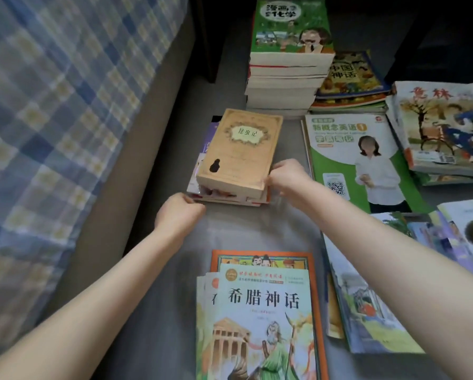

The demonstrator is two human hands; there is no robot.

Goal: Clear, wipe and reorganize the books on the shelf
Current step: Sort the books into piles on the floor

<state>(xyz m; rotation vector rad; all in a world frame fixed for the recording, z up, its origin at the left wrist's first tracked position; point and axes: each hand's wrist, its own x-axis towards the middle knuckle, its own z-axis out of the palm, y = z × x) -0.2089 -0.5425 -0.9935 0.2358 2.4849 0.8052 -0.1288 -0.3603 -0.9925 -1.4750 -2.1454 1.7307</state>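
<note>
Head view, left hand (179, 212) gripping pile (240, 149) at 7 o'clock corner, right hand (284, 176) gripping 4 o'clock edge, long axis toward 1 o'clock.

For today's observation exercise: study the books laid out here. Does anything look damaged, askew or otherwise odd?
The tan book atop the small stack bears a dark blotch low on its cover, and it sits twisted against the books beneath.

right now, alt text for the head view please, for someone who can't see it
The person's left hand and right hand grip the near corners of a small pile topped by a tan book. Other book piles lie around it on the grey floor, with a tall stack behind and a plaid-covered bed at left.
</note>
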